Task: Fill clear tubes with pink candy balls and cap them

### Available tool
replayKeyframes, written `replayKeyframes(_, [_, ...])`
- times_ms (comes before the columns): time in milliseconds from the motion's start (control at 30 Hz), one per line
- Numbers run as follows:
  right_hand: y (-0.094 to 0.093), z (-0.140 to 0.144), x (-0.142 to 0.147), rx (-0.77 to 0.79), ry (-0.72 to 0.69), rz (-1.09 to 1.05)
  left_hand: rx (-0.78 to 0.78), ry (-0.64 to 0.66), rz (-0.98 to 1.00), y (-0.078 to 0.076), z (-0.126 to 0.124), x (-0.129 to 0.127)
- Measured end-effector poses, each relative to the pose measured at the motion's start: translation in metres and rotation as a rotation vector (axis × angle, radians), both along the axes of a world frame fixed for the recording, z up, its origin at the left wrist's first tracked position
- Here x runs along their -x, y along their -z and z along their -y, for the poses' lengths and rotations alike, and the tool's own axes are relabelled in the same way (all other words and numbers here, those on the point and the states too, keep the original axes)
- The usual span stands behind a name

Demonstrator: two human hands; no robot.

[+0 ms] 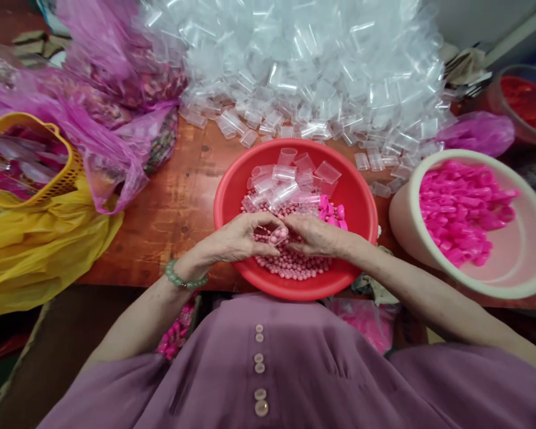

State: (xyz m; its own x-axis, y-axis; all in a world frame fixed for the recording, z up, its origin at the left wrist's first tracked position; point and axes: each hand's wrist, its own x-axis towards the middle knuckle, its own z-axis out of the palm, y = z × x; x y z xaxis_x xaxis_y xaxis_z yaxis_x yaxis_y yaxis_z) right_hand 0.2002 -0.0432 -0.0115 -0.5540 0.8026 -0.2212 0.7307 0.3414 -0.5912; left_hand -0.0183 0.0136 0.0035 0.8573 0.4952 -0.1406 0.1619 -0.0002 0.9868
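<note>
My left hand (236,237) curls its fingers round a small clear plastic tube (279,236) that has pink beads in it. Close against the tube's other side is my right hand (315,236), fingers bent inward; whatever they pinch is hidden. Both hands are over a red basin (226,205). Inside it lie many loose pink beads (295,271), with several empty clear tubes (284,192) on top towards the back. A few bright pink plastic pieces (333,213) sit at the right of the beads.
A large heap of clear tubes (312,65) covers the back of the wooden table (161,238). To the right stands a white tub (402,208) of bright pink plastic pieces. At left are a yellow basket (71,170), a yellow bag (44,250) and purple bags (111,143).
</note>
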Motion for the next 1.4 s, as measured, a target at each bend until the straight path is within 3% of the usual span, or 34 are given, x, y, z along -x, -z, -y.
replayKeyframes(233, [0.011,0.009,0.019,-0.016,-0.094,-0.066,0.175,-0.057,0.072,-0.009,0.006,0.007])
replayKeyframes(533, [0.021,0.021,0.034,-0.090,-0.104,0.136,0.063,-0.163,0.112,-0.001,0.013,-0.002])
replayKeyframes(867, [0.013,0.032,0.043,-0.093,-0.045,0.259,0.201,-0.290,0.124,0.001,0.019,0.004])
replayKeyframes(1133, [-0.013,0.036,0.038,-0.030,-0.020,0.223,0.384,-0.284,0.188,0.005,0.023,0.006])
replayKeyframes(1300, [-0.045,0.036,0.018,-0.048,0.038,0.139,0.480,-0.240,0.305,0.005,0.024,0.007])
replayKeyframes(1400, [-0.068,0.033,0.010,-0.152,0.131,0.074,0.492,-0.157,0.343,0.005,0.024,0.007])
